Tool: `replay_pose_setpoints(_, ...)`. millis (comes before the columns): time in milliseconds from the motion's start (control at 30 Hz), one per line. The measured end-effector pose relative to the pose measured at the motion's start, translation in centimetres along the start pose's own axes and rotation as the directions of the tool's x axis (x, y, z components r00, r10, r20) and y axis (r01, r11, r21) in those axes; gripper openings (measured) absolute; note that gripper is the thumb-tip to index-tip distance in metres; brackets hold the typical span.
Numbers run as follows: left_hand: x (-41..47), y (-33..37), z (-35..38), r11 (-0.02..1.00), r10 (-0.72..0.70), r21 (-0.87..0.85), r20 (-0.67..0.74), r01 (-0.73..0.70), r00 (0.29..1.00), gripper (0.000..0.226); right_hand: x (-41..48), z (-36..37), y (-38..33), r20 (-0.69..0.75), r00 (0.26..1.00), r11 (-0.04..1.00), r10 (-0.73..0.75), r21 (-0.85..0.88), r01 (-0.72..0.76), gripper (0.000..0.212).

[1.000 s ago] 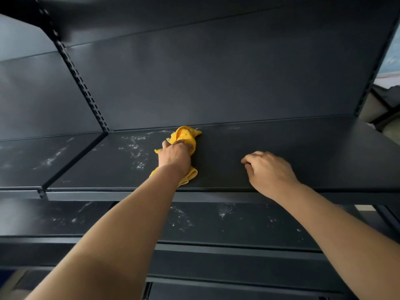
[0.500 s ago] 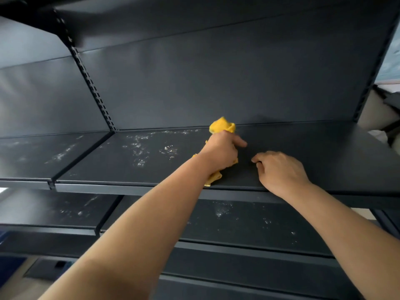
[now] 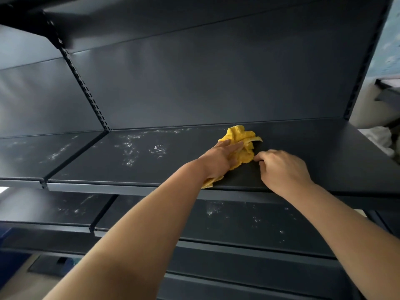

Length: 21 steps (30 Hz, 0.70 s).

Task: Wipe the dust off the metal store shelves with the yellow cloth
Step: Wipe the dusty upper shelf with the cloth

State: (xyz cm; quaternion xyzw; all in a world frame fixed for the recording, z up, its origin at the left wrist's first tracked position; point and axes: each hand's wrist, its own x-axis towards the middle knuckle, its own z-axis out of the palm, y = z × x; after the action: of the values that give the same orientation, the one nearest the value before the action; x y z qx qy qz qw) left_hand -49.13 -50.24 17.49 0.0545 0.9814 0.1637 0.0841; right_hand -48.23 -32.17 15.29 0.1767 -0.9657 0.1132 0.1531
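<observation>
Yellow cloth (image 3: 240, 138) lies bunched on the dark metal shelf (image 3: 329, 152), right of its middle, reaching the front edge. The left hand (image 3: 218, 159) presses it, fingers straight and together. The right hand (image 3: 283, 169) rests just beside it, fingers curled on nothing. White dust (image 3: 129, 148) streaks the shelf's left half.

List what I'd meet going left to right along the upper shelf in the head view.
Slotted upright → dust smears → left hand pressing the yellow cloth → right hand.
</observation>
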Motion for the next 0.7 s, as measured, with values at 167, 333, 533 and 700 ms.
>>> replay_pose_setpoints(167,2.3,1.1,0.5,0.974,0.051,0.223,-0.008,-0.048,0.999,0.051,-0.2,-0.2,1.5,-0.005,1.0,1.0,0.017,-0.005,-0.017,0.029)
replay_pose_setpoints(333,5.3,1.0,0.7,0.946,0.01,0.325,-0.068,0.013,0.998,0.051,0.5,0.2,1.4,0.017,1.0,1.0,-0.016,0.019,0.016,0.03)
replay_pose_setpoints(533,8.2,-0.6,-0.3,0.917,-0.028,0.392,-0.118,0.073,0.993,0.046,2.5,1.2,-0.7,0.017,1.0,1.0,0.012,0.001,-0.012,0.029)
replay_pose_setpoints(700,9.3,-3.7,-1.5,0.908,-0.071,0.397,-0.164,0.132,0.984,0.045,4.3,2.3,-3.2,0.011,0.999,0.999,0.035,0.014,-0.035,0.029)
